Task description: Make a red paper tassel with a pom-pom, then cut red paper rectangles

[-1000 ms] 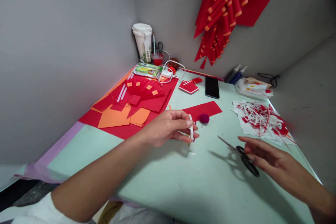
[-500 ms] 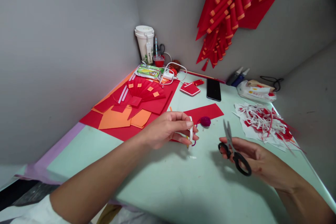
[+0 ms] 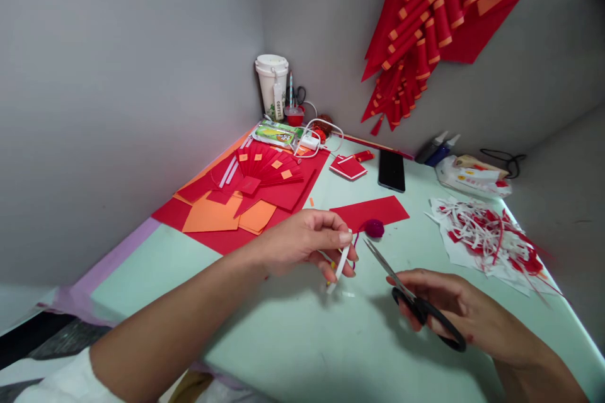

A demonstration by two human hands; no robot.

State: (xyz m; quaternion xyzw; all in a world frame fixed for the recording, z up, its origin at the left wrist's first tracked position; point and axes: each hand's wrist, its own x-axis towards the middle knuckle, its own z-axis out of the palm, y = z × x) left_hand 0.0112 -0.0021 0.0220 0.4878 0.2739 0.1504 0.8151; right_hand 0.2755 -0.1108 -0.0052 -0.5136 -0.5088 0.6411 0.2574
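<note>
The left hand [image 3: 307, 242] is pinching a thin white strip [image 3: 341, 262] between thumb and fingertips, holding it just above the bench [image 3: 283, 340]. A purple thread is trailing from it toward the small purple ball [image 3: 374, 228] beside the red sheet [image 3: 373, 211]. The right hand [image 3: 454, 315] is gripping the black scissors [image 3: 411, 299] by their loops and aiming the blades at the strip, with the tips near it but apart. Whether the blades are parted is too fine to tell. The strip is looking whole, so this cut seems not yet made. The heap of white and red trimmings [image 3: 486, 236] and the red fan [image 3: 267, 167] are suggesting much cutting is already done.
</note>
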